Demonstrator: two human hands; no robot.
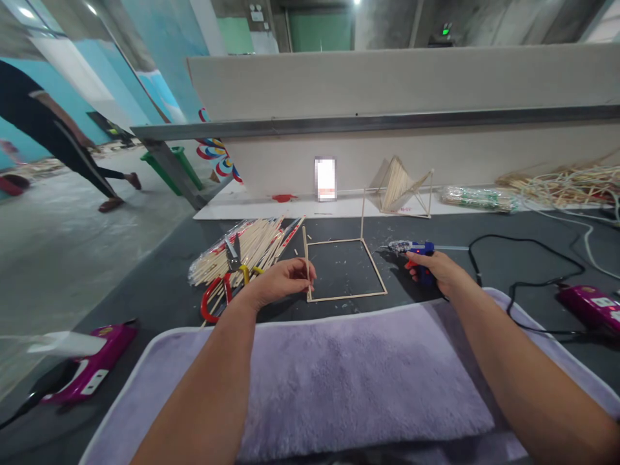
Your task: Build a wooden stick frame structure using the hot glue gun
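A square frame of thin wooden sticks [346, 298] lies on the dark tabletop, with one stick rising upright at its far right corner. My left hand [287, 279] is closed around another upright stick [305, 248] at the frame's near left corner. My right hand [433, 268] grips a blue hot glue gun [422, 248] to the right of the frame, its nozzle pointing left toward the frame but apart from it. A clear glue stick shows at the gun's back. Left of my left hand lie a bundle of sticks [261, 240] and red-handled scissors [209, 298].
A purple towel [363, 381] covers the near edge. Magenta power strips [92, 365] sit at left and right, with a black cord [527, 240] looping on the right. A stick model [400, 187], a phone [326, 179] and wrapped sticks [477, 198] stand or lie behind. A person walks at left.
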